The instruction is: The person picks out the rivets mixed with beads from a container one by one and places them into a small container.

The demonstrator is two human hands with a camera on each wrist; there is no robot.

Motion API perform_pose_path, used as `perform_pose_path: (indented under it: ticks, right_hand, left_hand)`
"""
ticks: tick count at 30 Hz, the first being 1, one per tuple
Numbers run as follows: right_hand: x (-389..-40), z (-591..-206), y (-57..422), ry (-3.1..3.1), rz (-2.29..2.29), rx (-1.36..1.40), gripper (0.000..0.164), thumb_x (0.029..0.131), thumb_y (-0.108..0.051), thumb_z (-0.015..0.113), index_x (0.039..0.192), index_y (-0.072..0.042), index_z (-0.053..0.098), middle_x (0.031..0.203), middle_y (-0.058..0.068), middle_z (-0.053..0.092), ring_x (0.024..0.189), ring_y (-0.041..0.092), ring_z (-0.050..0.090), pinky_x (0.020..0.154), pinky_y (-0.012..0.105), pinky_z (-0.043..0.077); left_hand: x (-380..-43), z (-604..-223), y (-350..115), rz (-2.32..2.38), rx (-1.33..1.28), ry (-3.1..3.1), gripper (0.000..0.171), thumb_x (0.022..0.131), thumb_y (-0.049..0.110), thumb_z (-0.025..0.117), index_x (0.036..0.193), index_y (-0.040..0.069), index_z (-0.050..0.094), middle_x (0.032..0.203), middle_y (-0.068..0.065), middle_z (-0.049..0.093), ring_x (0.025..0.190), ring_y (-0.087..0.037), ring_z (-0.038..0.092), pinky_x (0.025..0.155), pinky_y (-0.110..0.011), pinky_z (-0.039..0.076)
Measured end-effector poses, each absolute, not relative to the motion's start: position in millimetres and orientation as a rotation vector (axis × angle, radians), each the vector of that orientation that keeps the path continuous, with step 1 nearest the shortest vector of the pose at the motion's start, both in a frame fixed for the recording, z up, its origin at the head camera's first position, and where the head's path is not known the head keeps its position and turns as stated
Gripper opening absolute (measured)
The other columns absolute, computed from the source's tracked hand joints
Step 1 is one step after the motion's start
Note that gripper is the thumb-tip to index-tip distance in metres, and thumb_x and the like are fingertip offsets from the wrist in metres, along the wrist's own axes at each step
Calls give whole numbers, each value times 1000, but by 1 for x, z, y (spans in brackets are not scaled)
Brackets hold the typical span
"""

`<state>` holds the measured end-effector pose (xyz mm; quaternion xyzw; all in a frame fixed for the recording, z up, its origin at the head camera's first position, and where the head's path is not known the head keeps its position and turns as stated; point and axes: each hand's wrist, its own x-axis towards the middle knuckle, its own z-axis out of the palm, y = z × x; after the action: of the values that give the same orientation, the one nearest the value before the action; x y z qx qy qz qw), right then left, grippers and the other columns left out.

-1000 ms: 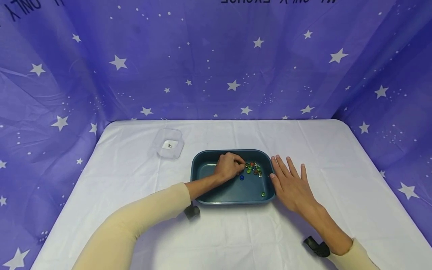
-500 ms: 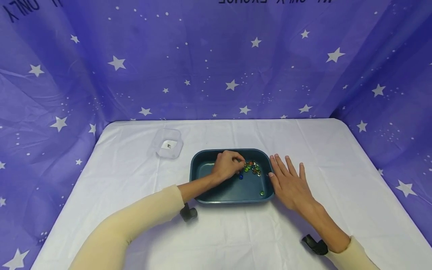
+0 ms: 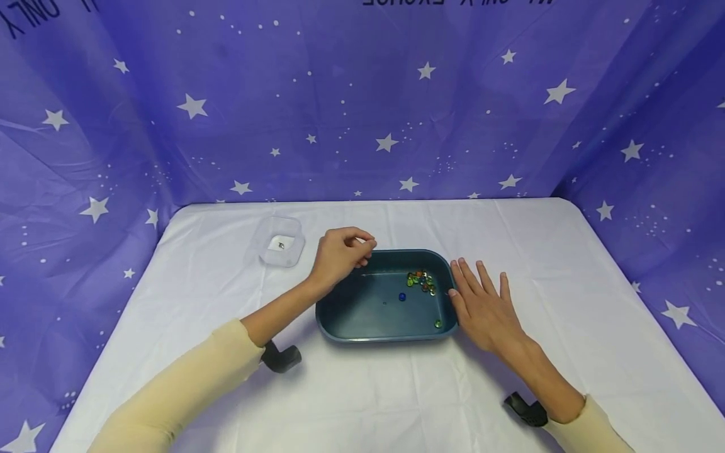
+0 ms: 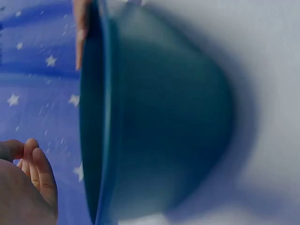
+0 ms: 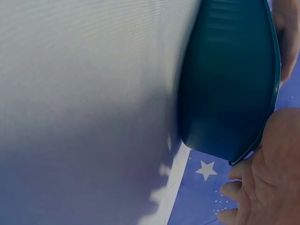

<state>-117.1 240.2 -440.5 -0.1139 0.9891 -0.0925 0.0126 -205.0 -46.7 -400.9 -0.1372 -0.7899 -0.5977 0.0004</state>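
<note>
Teal basin, one, on a white cloth. Contents: a loose cluster of small coloured beads toward the right end, a blue bead just apart from it, a green bead in the near right corner.

Left hand: at the basin's far left edge, well left of the cluster; thumb and fingertips drawn together. Whether anything sits between them I cannot tell.

Right hand: against the basin's right side, fingers straight and spread, grasping nothing.

Clear container, left of the left hand, a small dark item inside.

By view: only the head view shows the beads. Both wrist views give the basin's outer wall instead; the left one adds the left fingers curving toward the thumb, the right one the right palm beside the rim.

Arms: cream sleeves, both reaching forward, the left bent at the elbow.
</note>
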Motion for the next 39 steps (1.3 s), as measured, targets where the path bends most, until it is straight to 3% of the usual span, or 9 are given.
perform_pose_path:
  ticks: [3, 11, 23, 32, 39]
  right_hand:
    - [-117, -441, 241, 3082, -283, -356, 59, 110, -39, 24, 160, -8, 17, 164, 13, 16, 150, 36, 2, 113, 65, -6]
    - [-118, -442, 241, 3093, -269, -362, 59, 110, -39, 25, 160, -7, 18, 164, 14, 17, 150, 37, 3, 112, 66, -4]
    - [-118, -442, 241, 3101, -261, -367, 59, 110, -39, 26, 159, -7, 19, 164, 14, 17, 150, 39, 6, 112, 66, -4]
    - [-118, -441, 242, 3097, -270, -367, 59, 110, -39, 25, 160, -7, 18, 164, 13, 16, 150, 37, 3, 112, 66, -4]
    - [-118, -442, 242, 3098, -283, -375, 59, 110, -39, 25, 160, -7, 18, 164, 14, 17, 150, 37, 3, 112, 66, -5]
  left_hand:
    - [-208, -393, -67, -1943, -311, -2440, 15, 92, 8, 72, 100, -4, 74, 73, -17, 69, 64, -36, 68, 57, -26, 56]
    - [-218, -385, -127, -1968, -57, -2363, 21, 93, 10, 71, 104, -8, 71, 71, -6, 68, 57, -10, 64, 58, -22, 56]
    - [-227, -402, -183, -1934, 121, -2377, 28, 95, 10, 69, 110, -14, 67, 69, 4, 68, 57, -4, 63, 60, -19, 55]
    - [-225, -398, -189, -1934, 154, -2399, 28, 95, 8, 67, 112, -14, 66, 71, 1, 70, 58, -5, 64, 60, -20, 55]
    - [-229, -404, -187, -1946, 129, -2383, 30, 94, 11, 70, 112, -13, 67, 67, 7, 67, 57, -3, 63, 59, -19, 55]
